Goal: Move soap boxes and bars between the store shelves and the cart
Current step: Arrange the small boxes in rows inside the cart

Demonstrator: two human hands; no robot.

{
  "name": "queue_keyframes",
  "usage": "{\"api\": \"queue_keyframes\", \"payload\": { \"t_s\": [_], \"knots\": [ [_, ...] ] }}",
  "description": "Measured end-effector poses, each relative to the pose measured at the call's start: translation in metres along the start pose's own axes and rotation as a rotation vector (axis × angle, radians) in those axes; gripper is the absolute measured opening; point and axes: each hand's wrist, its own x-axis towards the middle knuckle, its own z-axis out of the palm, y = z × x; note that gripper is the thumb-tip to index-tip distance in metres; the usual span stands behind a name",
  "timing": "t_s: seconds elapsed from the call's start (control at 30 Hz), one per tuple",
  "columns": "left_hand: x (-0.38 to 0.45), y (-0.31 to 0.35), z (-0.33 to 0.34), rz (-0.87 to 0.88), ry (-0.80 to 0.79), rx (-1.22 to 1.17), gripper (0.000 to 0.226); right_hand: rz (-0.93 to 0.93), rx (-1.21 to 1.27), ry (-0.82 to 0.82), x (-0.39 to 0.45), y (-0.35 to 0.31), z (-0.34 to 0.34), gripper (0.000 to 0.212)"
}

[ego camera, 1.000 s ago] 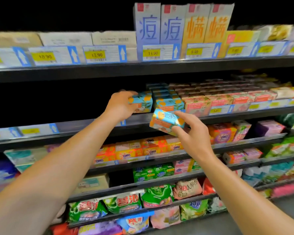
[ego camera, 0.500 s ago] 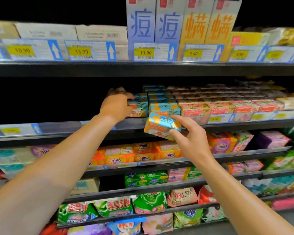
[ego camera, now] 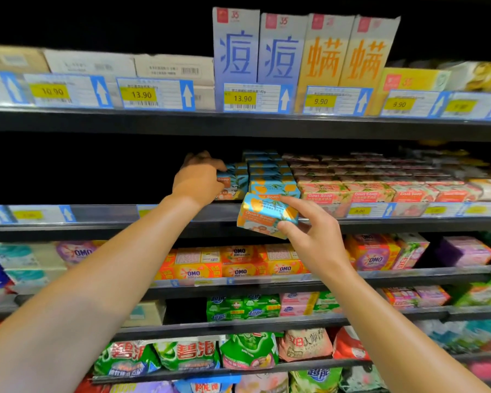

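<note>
Shelf front [ego camera: 267, 222]: soap box [ego camera: 264, 215] in right hand [ego camera: 315, 236].

Two bare forearms come into the head view from the lower corners. No sleeve shows on either arm up to the edge of the picture. The left hand [ego camera: 199, 180] has no ring, no watch and no bracelet at the wrist; it shows its back, and its fingers are mostly hidden. The right hand [ego camera: 315, 239] is also bare, with no glove and no jewellery. Its fingers [ego camera: 298, 201] are slim, and the nails look short and without polish, as far as the slightly soft picture allows to tell. Both wrists are narrow and the forearms are smooth, with no marks or tattoos visible.
</note>
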Motion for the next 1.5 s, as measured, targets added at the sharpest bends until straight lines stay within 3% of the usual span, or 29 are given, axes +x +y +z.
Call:
{"api": "queue_keyframes", "payload": {
  "t_s": [0.1,0.23,0.3,0.37,0.43,0.57,0.7,0.83,1.03,1.37,1.5],
  "knots": [
    [-0.007,0.004,-0.007,-0.014,-0.027,0.004,0.042,-0.019,-0.013,-0.013,0.001,-0.002,0.001,0.042],
    [-0.043,0.016,-0.036,0.052,0.150,-0.474,0.023,-0.057,-0.046,-0.032,0.006,-0.010,0.003,0.040],
    [-0.065,0.020,-0.050,0.154,0.089,-0.581,0.018,-0.084,-0.059,-0.024,0.010,-0.016,0.006,0.039],
    [-0.077,0.018,-0.053,0.284,0.002,-0.473,0.030,-0.120,-0.057,-0.019,0.014,-0.023,0.010,0.039],
    [-0.081,0.012,-0.050,0.354,0.041,-0.365,0.040,-0.128,-0.025,-0.020,0.019,-0.031,0.015,0.040],
    [-0.084,-0.001,-0.049,0.338,0.213,-0.404,0.041,-0.116,0.043,0.059,0.023,-0.038,0.024,0.047],
    [-0.077,-0.013,-0.052,0.223,0.327,-0.386,0.038,-0.109,-0.182,0.075,0.023,-0.025,0.027,0.059],
    [-0.056,-0.017,-0.048,0.114,0.199,-0.235,0.039,-0.095,-0.422,0.007,0.019,-0.011,0.031,0.062],
    [-0.042,-0.013,-0.032,0.001,0.015,-0.175,0.041,-0.074,-0.508,-0.009,0.020,-0.008,0.034,0.061],
    [-0.034,0.001,-0.022,-0.026,-0.001,-0.048,0.034,-0.084,-0.512,0.008,0.021,-0.007,0.034,0.059],
    [-0.026,0.007,-0.016,0.009,-0.056,-0.045,0.048,-0.093,-0.526,0.019,0.021,-0.005,0.037,0.059]
  ]
}}
